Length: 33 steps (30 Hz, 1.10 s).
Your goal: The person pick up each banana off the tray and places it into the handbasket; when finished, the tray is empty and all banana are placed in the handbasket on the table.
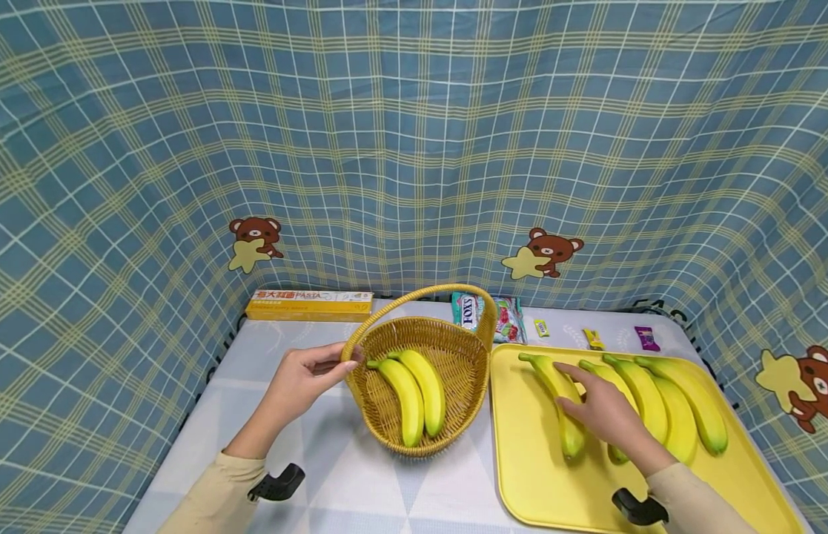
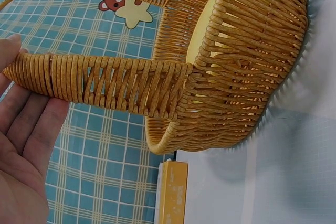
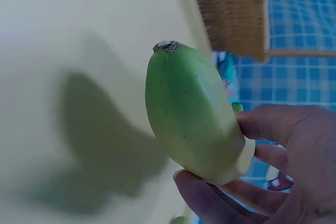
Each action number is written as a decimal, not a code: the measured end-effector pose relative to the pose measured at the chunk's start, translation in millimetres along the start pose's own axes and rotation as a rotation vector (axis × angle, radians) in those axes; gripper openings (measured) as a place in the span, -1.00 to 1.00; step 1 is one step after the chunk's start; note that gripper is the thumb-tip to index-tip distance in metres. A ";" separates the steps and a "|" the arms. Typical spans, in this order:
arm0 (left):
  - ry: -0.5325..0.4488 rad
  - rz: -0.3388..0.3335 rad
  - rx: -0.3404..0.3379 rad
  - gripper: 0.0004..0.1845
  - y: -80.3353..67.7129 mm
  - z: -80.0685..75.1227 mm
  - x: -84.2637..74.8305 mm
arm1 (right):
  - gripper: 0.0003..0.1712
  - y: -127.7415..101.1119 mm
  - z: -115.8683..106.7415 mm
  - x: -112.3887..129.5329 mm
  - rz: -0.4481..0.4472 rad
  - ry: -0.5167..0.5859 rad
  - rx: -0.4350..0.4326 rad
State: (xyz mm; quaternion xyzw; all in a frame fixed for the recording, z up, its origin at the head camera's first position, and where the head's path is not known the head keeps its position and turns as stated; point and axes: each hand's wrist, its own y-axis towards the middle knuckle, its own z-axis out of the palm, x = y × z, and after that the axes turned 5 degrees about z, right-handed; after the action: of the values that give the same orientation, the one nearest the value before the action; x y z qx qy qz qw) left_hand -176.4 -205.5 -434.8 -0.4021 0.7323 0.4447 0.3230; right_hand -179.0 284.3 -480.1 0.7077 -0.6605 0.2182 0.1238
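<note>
Left hand pinches the handle of the wicker basket; right of it, right hand apparently grips a banana, stem hidden in right wrist view, visible in head view

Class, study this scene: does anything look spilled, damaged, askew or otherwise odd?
Nothing looks spilled or damaged; two bananas lie inside the basket. Slightly untidy, perhaps: three small wrapped sweets lie loose at different angles beyond the yellow tray's far edge, outside the Fox's bag.
</note>
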 end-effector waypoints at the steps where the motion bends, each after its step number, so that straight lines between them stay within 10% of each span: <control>1: 0.000 0.001 -0.002 -0.73 -0.1 -0.2 0.0 | -0.28 -1.1 -2.0 4.2 -0.012 0.006 -0.005; 21: 0.004 0.017 -0.006 -0.74 -0.4 1.3 3.3 | -0.40 -18.0 -27.5 88.2 -0.188 0.079 -0.011; 33: 0.006 0.019 -0.012 -0.73 -0.8 0.9 4.1 | -0.42 19.4 -0.1 129.3 -0.268 0.095 0.026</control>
State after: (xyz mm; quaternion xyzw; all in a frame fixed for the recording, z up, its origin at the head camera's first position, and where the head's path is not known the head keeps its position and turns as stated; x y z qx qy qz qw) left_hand -177.5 -206.2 -438.8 -0.3984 0.7345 0.4506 0.3141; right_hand -194.0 168.5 -421.2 0.7798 -0.5507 0.2416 0.1738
